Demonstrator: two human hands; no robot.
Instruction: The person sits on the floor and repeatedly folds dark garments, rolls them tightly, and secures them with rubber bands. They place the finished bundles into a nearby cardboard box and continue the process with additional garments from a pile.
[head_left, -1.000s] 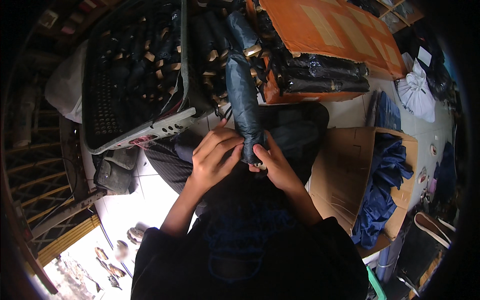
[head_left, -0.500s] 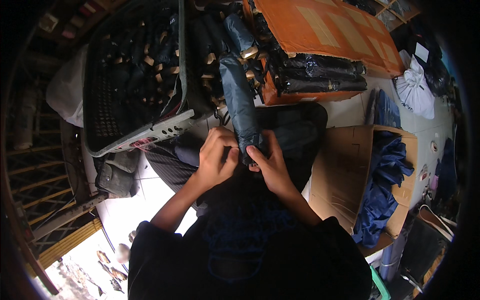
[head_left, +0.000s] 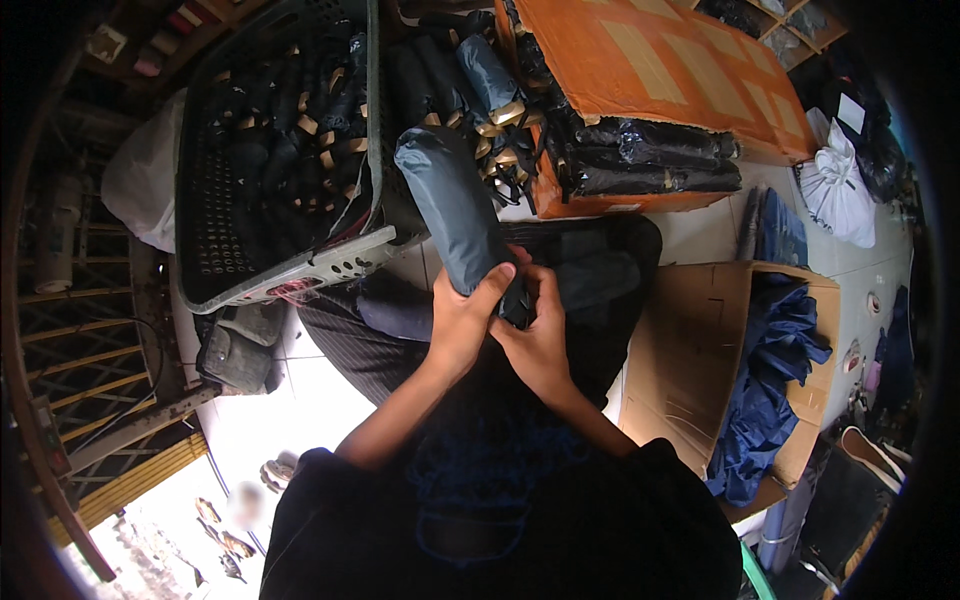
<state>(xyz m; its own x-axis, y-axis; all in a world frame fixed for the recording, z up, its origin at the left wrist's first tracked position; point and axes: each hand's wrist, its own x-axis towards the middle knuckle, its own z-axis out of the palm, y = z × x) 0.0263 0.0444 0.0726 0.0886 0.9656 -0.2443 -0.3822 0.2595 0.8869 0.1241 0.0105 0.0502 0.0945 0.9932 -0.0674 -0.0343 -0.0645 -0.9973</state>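
A folded umbrella (head_left: 450, 205) in dark grey-blue cloth is held over my lap, its wider end tilted up and to the left. My left hand (head_left: 463, 315) is wrapped round its lower part, thumb lying across the cloth. Close beside it, my right hand (head_left: 540, 330) grips the dark lower end with bent fingers; the detail of that end is partly hidden. Beyond the held one, more folded umbrellas (head_left: 488, 75) with pale wood-coloured ends lie in a pile.
At the left stands a dark plastic basket (head_left: 375, 110) filled with similar umbrellas. An orange carton (head_left: 640, 207) holding black wrapped bundles is at the far right. Nearer on the right, an open brown carton (head_left: 685, 350) contains crumpled navy cloth (head_left: 765, 390). A white tied sack (head_left: 838, 190) lies beyond.
The umbrella's far end has swung to the left and tilted more. My left hand has moved right and closed round its lower part; my right hand has shifted slightly lower at the end.
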